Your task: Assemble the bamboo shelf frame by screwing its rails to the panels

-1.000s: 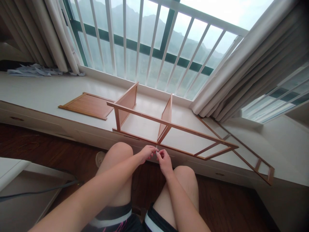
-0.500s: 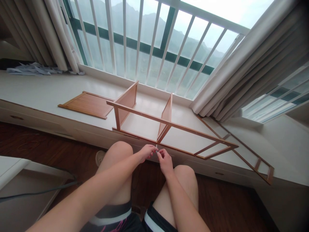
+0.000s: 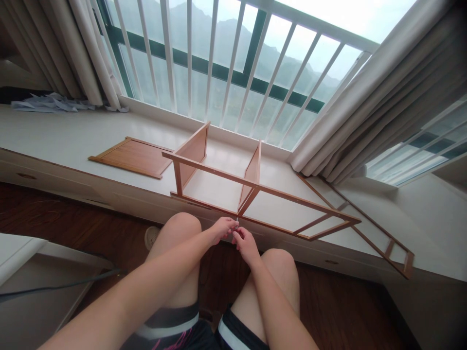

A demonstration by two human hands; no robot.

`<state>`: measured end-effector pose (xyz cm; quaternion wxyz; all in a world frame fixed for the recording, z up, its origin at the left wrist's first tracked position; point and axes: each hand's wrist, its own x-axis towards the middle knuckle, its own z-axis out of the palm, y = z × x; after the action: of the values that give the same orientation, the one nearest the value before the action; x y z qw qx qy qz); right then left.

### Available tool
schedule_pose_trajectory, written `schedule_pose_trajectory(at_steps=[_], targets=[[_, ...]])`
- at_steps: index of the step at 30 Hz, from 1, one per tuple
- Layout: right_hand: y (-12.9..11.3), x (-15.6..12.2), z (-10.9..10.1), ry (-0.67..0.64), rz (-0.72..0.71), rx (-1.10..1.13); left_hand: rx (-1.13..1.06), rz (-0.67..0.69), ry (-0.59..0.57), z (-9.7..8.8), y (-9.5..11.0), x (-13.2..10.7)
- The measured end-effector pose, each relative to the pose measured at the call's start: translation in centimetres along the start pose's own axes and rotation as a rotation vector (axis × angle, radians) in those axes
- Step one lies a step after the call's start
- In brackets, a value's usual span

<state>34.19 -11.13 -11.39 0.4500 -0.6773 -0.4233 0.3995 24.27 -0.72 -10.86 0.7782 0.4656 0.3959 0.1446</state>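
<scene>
A wooden shelf frame (image 3: 284, 194) lies on its side on the white ledge, with two wooden panels standing up from it, one at its left end (image 3: 194, 146) and one near its middle (image 3: 251, 170). Just below the frame's front rail, a thin pale metal rod (image 3: 237, 220) points up at the foot of the middle panel. My left hand (image 3: 224, 228) pinches this rod from the left, fingers closed. Close against it, my right hand (image 3: 246, 244) has its fingertips pressed together at the rod's lower end; what they grip is mostly hidden.
A loose wooden panel (image 3: 131, 156) lies flat on the ledge (image 3: 54, 133) to the left. Another ladder-like wooden frame (image 3: 368, 214) leans at the right. Crumpled papers (image 3: 53, 103) lie at the far left. Curtains (image 3: 350, 107) flank the barred window. A cable (image 3: 65, 287) crosses low on the left.
My right hand has shifted slightly left, and its fingertips have moved closer to my left hand. The left hand and the shelf frame are almost unmoved.
</scene>
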Motion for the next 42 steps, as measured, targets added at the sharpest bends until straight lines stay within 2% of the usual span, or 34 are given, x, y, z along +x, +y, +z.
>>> schedule_pose_trajectory(at_steps=[8,23,42], targets=[[0.3,0.1,-0.3,0.045,-0.004,-0.013,-0.001,-0.016,-0.024,-0.1,0.2,-0.2],[0.0,-0.3,-1.1,0.226,-0.116,-0.182,-0.008,-0.035,-0.015,-0.1,0.2,-0.1],[-1.4,-1.1,-1.0,0.213,-0.192,-0.218,-0.085,-0.063,-0.057,-0.1,-0.1,0.2]])
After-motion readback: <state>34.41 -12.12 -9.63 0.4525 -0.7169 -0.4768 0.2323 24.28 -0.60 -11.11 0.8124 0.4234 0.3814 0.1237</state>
